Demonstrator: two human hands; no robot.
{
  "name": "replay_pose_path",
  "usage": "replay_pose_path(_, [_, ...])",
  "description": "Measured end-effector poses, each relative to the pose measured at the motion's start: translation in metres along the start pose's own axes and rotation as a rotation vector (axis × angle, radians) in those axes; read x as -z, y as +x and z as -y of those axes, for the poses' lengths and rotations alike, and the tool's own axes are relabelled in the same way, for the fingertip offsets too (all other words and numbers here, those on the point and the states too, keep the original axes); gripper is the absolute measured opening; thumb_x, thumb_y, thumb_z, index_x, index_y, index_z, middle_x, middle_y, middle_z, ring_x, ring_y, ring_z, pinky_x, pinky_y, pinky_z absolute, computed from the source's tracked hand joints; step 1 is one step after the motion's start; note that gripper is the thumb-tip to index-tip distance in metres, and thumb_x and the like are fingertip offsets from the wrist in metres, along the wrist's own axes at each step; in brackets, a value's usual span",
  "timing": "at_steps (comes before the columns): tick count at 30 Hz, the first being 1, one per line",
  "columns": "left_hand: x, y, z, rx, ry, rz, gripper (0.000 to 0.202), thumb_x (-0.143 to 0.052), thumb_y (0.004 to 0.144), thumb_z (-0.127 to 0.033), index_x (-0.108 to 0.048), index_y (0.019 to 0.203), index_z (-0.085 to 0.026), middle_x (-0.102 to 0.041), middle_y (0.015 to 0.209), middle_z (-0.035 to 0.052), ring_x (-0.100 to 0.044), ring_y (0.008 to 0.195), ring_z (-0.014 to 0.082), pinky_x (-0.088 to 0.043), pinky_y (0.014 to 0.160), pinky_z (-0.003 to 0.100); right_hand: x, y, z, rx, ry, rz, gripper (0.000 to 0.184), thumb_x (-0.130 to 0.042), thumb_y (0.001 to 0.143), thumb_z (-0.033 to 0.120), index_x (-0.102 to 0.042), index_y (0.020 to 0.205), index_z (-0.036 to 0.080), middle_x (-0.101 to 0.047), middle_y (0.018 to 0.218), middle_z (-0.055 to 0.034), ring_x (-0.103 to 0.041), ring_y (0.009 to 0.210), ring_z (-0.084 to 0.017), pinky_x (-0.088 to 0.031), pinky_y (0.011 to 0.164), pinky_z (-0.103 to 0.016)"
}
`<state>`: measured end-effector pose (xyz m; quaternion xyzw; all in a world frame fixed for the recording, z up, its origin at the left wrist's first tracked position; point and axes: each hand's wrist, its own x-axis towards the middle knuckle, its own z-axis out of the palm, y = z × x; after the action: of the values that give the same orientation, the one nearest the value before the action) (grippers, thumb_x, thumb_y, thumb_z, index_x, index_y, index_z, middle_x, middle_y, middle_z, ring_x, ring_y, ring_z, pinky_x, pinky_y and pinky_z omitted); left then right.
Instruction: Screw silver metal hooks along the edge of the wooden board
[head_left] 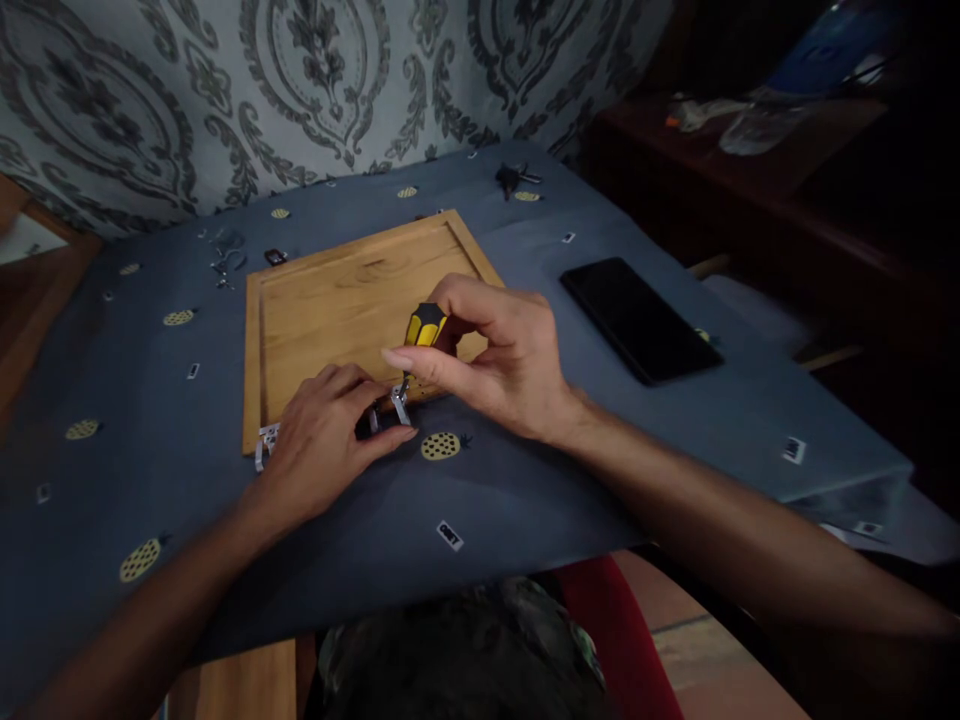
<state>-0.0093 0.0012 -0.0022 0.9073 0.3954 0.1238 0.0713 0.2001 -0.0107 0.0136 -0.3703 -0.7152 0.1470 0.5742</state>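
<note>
My right hand (491, 355) is closed around a small yellow and black screwdriver (424, 328), held upright with its tip down on a small metal bracket (400, 404) at the near edge of a wooden tray (337, 300). My left hand (326, 435) rests on the blue cloth just left of the tip, fingers curled over a metal part that it pins against the tray edge. Another bit of metal (265, 445) pokes out at the left of that hand.
A black phone (637, 318) lies on the blue patterned cloth (525, 480) to the right of the tray. Small metal pieces (225, 258) and dark keys (514, 178) lie near the far edge. A dark wooden shelf (750, 170) stands at the right.
</note>
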Motion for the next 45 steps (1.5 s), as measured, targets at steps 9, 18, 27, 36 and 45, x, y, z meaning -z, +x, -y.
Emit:
replay_pose_path(9, [0.0, 0.0, 0.001, -0.016, -0.007, -0.013, 0.03, -0.074, 0.091, -0.045, -0.075, 0.107, -0.02, -0.069, 0.099, 0.0059, -0.064, 0.098, 0.0274, -0.051, 0.086, 0.042, 0.001, 0.0, 0.007, -0.126, 0.021, -0.119, 0.037, -0.069, 0.094, 0.048, -0.047, 0.074, 0.025, -0.049, 0.068, 0.0032, -0.052, 0.057, -0.012, -0.048, 0.05, -0.026])
replay_pose_path(18, [0.0, 0.0, -0.001, -0.017, 0.0, -0.015, 0.026, -0.075, 0.091, -0.044, -0.075, 0.105, -0.022, -0.069, 0.098, 0.0052, -0.064, 0.097, 0.0263, -0.051, 0.085, 0.04, -0.001, -0.001, 0.001, -0.108, 0.017, -0.071, 0.035, -0.07, 0.093, 0.041, -0.047, 0.073, 0.025, -0.048, 0.068, 0.0039, -0.048, 0.058, -0.012, -0.047, 0.054, -0.028])
replay_pose_path(27, [0.0, 0.001, -0.001, -0.004, -0.009, -0.001, 0.027, -0.075, 0.091, -0.044, -0.075, 0.107, -0.023, -0.071, 0.104, 0.0057, -0.065, 0.101, 0.0273, -0.053, 0.088, 0.042, -0.001, 0.0, -0.001, -0.069, -0.018, -0.009, 0.033, -0.069, 0.094, 0.044, -0.051, 0.075, 0.024, -0.051, 0.066, 0.0047, -0.047, 0.06, -0.012, -0.042, 0.057, -0.029])
replay_pose_path(36, [0.0, 0.001, -0.001, -0.007, -0.01, -0.001, 0.029, -0.077, 0.09, -0.041, -0.076, 0.109, -0.02, -0.072, 0.108, 0.0083, -0.066, 0.104, 0.0299, -0.054, 0.095, 0.048, 0.004, 0.004, 0.002, -0.114, 0.14, 0.095, 0.027, -0.068, 0.095, 0.04, -0.059, 0.077, 0.021, -0.059, 0.074, 0.003, -0.055, 0.067, -0.011, -0.046, 0.06, -0.025])
replay_pose_path(45, [0.0, 0.001, -0.001, -0.009, -0.018, -0.001, 0.029, -0.077, 0.09, -0.04, -0.076, 0.112, -0.02, -0.072, 0.109, 0.0084, -0.066, 0.104, 0.0298, -0.054, 0.095, 0.048, 0.006, 0.006, 0.002, -0.065, 0.124, 0.123, 0.035, -0.071, 0.094, 0.044, -0.057, 0.071, 0.021, -0.059, 0.069, 0.0033, -0.054, 0.061, -0.009, -0.045, 0.057, -0.024])
